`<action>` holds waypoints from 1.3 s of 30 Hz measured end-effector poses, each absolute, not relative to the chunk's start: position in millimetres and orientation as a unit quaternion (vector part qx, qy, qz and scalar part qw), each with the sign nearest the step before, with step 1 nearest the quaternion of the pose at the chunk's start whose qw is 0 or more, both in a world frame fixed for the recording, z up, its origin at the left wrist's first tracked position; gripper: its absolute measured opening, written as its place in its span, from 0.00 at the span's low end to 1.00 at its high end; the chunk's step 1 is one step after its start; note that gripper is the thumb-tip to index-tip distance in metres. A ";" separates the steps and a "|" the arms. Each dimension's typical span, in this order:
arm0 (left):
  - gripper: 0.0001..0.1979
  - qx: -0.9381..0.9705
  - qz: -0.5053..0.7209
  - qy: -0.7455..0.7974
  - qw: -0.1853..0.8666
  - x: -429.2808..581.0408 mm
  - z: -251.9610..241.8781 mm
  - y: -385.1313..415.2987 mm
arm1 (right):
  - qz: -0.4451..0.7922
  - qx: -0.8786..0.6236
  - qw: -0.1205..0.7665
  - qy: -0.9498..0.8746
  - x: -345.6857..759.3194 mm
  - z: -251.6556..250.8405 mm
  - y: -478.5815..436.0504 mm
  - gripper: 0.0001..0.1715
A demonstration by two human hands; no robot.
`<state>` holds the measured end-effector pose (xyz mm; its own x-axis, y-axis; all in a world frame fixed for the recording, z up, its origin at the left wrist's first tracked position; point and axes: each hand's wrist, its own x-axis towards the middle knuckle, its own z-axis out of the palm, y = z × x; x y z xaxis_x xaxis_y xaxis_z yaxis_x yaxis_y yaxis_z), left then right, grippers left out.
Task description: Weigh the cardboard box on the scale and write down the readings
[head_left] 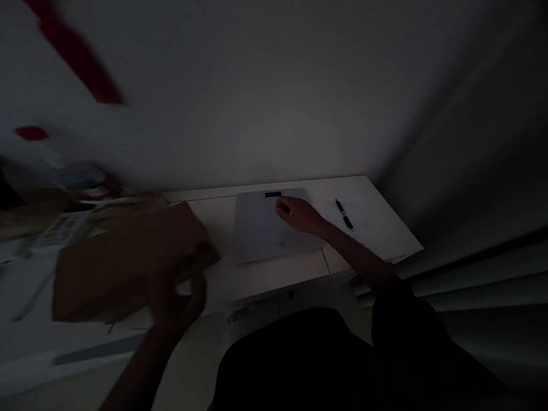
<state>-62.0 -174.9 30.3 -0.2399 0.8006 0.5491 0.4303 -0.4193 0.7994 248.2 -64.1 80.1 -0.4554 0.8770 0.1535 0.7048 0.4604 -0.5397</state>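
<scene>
The scene is very dark. A flat, pale scale (259,235) with a small dark display lies on the white tabletop. My right hand (298,214) is over its upper right part, fingers curled in, with nothing visible in them; I cannot tell whether it touches the surface. To the left, a brown cardboard box (128,254) sits at a slant. My left hand (176,301) is at the near side of the box, blurred and dark, with a gap showing between thumb and fingers. Whether it grips the box is unclear.
Right of the scale, a black pen (344,214) lies on a white paper sheet (363,216). Blurred clutter, including a clear container (81,178), crowds the left. A wall (269,97) rises behind; dark curtain-like folds (491,279) hang at right.
</scene>
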 end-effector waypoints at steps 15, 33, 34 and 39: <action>0.23 0.987 0.145 0.037 -0.059 225.1 -3.2 -136.5 | 0.041 -0.731 0.020 -0.681 421.7 33.6 -71.0 0.23; 0.21 0.985 0.144 0.082 0.049 251.0 -17.3 -132.3 | 0.402 -0.545 0.495 -0.545 492.3 32.8 -27.6 0.16; 0.21 0.984 0.146 0.083 0.055 250.9 -16.8 -132.8 | 0.382 -0.553 0.501 -0.545 493.4 30.1 -26.2 0.16; 0.20 0.979 0.169 0.090 0.071 251.2 -21.6 -133.1 | 0.338 -0.600 0.485 -0.539 490.4 11.7 -25.9 0.27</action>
<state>251.2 -133.1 -21.6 0.9269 0.1996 0.3177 0.1520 -0.9739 0.1684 490.4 -25.9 11.7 0.1896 0.9747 0.1181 0.3188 0.0527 -0.9464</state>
